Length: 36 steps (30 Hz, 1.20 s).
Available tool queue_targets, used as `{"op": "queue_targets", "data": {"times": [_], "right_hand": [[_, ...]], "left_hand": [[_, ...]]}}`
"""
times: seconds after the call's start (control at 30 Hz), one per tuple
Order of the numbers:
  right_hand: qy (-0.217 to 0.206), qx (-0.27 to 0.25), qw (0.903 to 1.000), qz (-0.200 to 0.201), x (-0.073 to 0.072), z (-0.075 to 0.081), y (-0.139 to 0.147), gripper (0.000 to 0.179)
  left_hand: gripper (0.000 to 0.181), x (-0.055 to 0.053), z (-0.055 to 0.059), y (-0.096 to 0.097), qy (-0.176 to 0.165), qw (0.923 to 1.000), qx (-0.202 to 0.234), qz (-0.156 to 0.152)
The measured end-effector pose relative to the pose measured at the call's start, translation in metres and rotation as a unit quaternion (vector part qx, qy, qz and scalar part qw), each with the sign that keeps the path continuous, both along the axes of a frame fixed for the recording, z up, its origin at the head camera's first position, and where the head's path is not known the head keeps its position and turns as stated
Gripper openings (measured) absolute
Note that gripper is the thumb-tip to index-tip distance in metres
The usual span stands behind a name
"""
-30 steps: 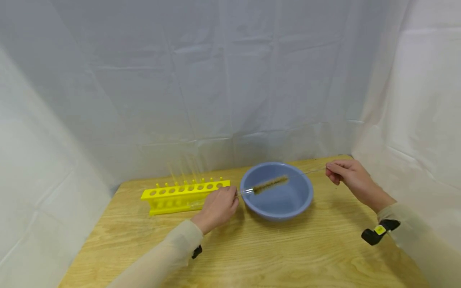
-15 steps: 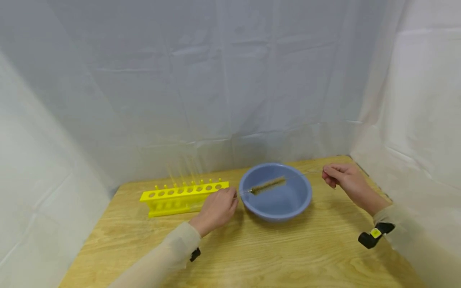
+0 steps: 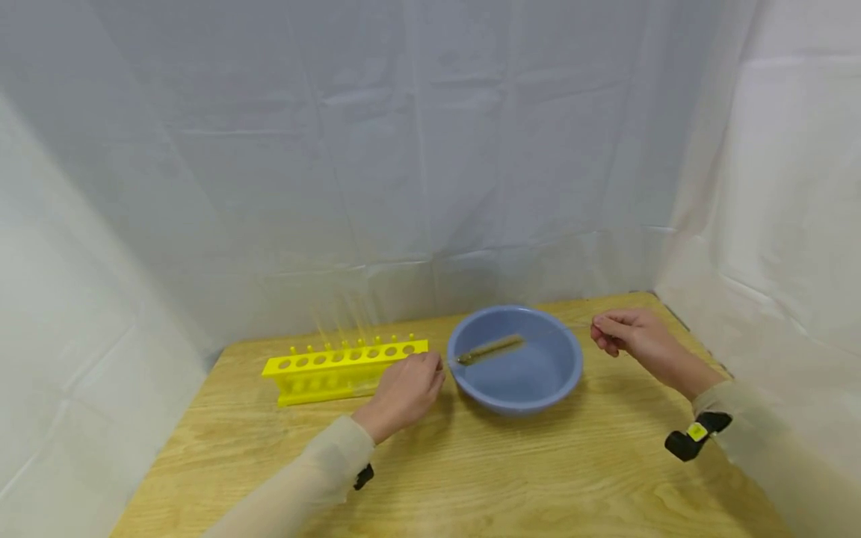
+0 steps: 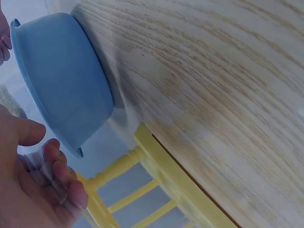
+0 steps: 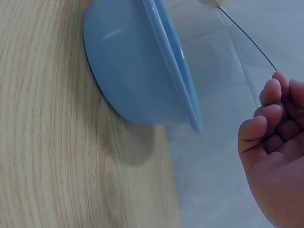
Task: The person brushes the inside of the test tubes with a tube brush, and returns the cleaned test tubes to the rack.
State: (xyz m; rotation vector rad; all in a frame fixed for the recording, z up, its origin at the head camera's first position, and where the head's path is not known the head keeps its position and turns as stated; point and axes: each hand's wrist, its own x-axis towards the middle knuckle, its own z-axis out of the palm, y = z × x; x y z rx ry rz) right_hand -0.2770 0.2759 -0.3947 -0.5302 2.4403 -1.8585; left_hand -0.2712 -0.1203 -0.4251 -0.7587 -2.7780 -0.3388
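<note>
My left hand (image 3: 406, 392) holds a clear test tube (image 4: 42, 167) in its curled fingers, the tube's mouth toward the basin. My right hand (image 3: 635, 338) pinches the end of the twisted wire handle (image 5: 247, 35) of a test tube brush. The brush's tan bristles (image 3: 491, 349) hang over the blue basin (image 3: 521, 406), tilted, with the tip at the tube's mouth close by the left fingers. In the right wrist view only the rear tuft of bristles (image 5: 212, 2) shows. Much of the tube is hidden behind the left hand in the head view.
A yellow test tube rack (image 3: 316, 388) stands left of the basin, its right end behind my left hand. Several clear tubes (image 3: 339, 321) rise at its back. Everything stands on a wooden table (image 3: 498, 471), with white sheeting (image 3: 377, 149) behind and at both sides.
My right hand has moved left toward the basin, carrying the brush. The bristles have shifted left, closer to the left hand, which stays almost still.
</note>
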Motion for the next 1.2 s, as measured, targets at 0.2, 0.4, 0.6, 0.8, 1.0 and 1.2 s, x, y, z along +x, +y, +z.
{"op": "queue_targets", "data": {"times": [0.2,0.4,0.6,0.8,1.0,1.2], "right_hand": [[-0.01,0.021,0.9997,0.011,-0.001,0.0,-0.005,0.041],[-0.007,0.037,0.9992,0.009,-0.004,0.0,-0.011,0.042],[-0.006,0.053,0.9986,-0.001,-0.006,0.002,-0.02,0.045],[-0.018,0.07,0.9974,0.0,-0.008,0.002,-0.033,0.037],[-0.021,0.079,0.9967,0.001,-0.01,0.001,-0.043,0.035],[-0.025,0.081,0.9964,0.004,-0.011,0.0,-0.052,0.036]], "left_hand": [[0.015,0.001,0.001,0.002,-0.012,0.9999,0.006,0.001],[0.015,0.003,0.004,0.004,-0.008,0.9999,0.01,0.001],[0.015,0.003,0.008,0.007,0.001,1.0,0.008,-0.001],[0.013,0.003,0.007,0.008,0.016,0.9999,0.002,-0.004],[0.013,0.004,0.006,0.009,0.028,0.9996,-0.005,-0.008],[0.015,0.005,0.007,0.01,0.029,0.9994,-0.014,-0.008]]}}
